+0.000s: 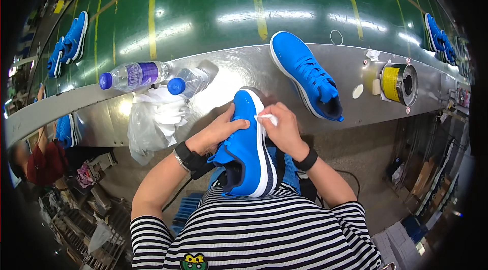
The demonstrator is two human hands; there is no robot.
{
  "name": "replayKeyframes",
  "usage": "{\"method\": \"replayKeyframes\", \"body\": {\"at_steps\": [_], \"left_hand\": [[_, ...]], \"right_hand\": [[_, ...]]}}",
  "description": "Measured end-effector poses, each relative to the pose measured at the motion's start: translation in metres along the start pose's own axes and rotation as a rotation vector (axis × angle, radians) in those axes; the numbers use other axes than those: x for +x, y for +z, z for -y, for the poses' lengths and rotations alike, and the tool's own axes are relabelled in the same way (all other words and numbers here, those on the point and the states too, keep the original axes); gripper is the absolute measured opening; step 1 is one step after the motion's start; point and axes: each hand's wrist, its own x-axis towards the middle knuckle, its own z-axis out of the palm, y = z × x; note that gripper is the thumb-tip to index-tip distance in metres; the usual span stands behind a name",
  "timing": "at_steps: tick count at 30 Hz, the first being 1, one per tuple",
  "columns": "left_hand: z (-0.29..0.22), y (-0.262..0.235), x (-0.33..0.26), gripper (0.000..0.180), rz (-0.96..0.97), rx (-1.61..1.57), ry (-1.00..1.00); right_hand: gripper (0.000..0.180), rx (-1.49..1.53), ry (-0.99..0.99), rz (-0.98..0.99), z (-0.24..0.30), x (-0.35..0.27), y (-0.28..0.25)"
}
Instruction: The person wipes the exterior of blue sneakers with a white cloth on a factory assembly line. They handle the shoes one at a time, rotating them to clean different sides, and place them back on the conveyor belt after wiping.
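Observation:
A blue sneaker (245, 140) with a white sole is held in front of my body, toe pointing away from me. My left hand (219, 130) grips it from the left side, thumb lying across the upper. In my right hand (284, 130) a small white cloth (268, 118) is pinched, pressed to the white sole edge near the toe. Another blue sneaker (311, 77) of the same kind lies on the metal ledge (239, 64) beyond my right hand. Whether the cloth is fabric or tissue is hard to tell.
Two clear bottles, one with a purple label (140, 74) and one with a blue cap (176, 86), lie left beside a plastic bag (147, 128) of white wads. A yellow-labelled can (399, 84) stands right. More blue shoes (75, 36) sit on the green belt (203, 11). Another person (43, 163) is far left.

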Motion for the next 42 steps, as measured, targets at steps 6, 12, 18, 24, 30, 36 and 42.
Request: {"method": "replayKeyframes", "body": {"at_steps": [6,12,18,24,30,36,42], "left_hand": [[0.005,-0.003,0.003,0.075,0.005,0.049,0.055],[0.008,-0.006,0.005,0.095,-0.013,0.145,0.076],[0.009,-0.005,0.007,0.079,-0.034,0.133,0.007],[0.006,-0.005,0.007,0.074,-0.021,0.106,-0.033],[0.0,0.001,-0.004,0.089,0.016,0.012,0.058],[0.002,-0.001,-0.003,0.088,0.021,0.003,0.065],[0.005,-0.004,-0.002,0.091,0.026,0.011,0.083]], "right_hand": [[0.011,0.01,0.01,0.049,0.005,-0.007,-0.002],[0.011,0.002,-0.021,0.021,0.002,-0.008,-0.002],[0.007,0.029,-0.025,0.005,-0.003,0.0,-0.002],[0.009,-0.01,-0.091,-0.065,-0.015,0.009,-0.005],[0.019,0.583,0.298,0.144,0.004,0.004,-0.026],[0.019,0.062,-0.095,0.044,-0.001,-0.01,-0.013],[0.017,-0.021,-0.178,-0.046,0.002,-0.02,-0.001]]}}
